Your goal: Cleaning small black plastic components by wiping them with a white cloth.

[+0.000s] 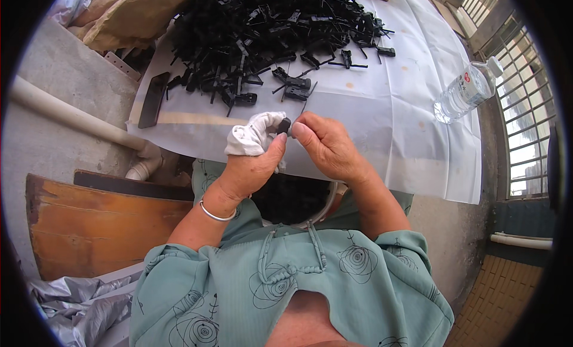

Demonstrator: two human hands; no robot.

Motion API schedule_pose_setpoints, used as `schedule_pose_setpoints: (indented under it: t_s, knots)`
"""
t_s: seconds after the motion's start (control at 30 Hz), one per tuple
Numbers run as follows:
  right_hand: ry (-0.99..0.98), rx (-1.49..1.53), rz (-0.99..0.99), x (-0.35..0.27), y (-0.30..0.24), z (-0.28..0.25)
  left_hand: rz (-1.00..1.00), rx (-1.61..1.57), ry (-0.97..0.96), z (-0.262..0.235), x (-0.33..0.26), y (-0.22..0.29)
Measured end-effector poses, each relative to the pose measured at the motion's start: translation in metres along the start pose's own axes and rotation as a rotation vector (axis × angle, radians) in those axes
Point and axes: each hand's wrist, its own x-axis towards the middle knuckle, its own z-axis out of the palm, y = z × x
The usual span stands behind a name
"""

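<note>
My left hand has a white cloth wrapped about its fingers. Between its thumb and the cloth it grips a small black plastic part. Close against that part, my right hand is closed in a pinch; what lies between its fingertips is too small to make out. Just beyond my hands, a few loose black parts with thin strips lie on the white sheet. Behind them rises a large heap of similar black parts.
A black phone-like slab lies at the table's left edge. A clear plastic bottle stands at the right. Below my hands, a pale-rimmed container holds dark contents. Brown paper lies far left, beyond a white pipe.
</note>
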Motion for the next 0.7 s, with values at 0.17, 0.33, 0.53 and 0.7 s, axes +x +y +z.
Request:
schedule_pose_setpoints:
  t_s: [0.17,0.33,0.53,0.7]
  knots:
    - [-0.045,-0.115,-0.032,-0.003,0.006,0.010,0.522,0.510,0.164,0.003,0.004,-0.008]
    - [0.049,-0.111,-0.009,-0.005,0.019,0.028,0.514,0.754,0.180,0.002,-0.003,-0.004]
    - [-0.065,0.029,0.097,0.002,0.016,0.015,0.286,0.208,0.124,0.001,0.001,-0.015]
    - [-0.278,-0.311,0.036,0.003,0.013,-0.003,0.072,-0.182,0.038,-0.014,0.005,-0.008]
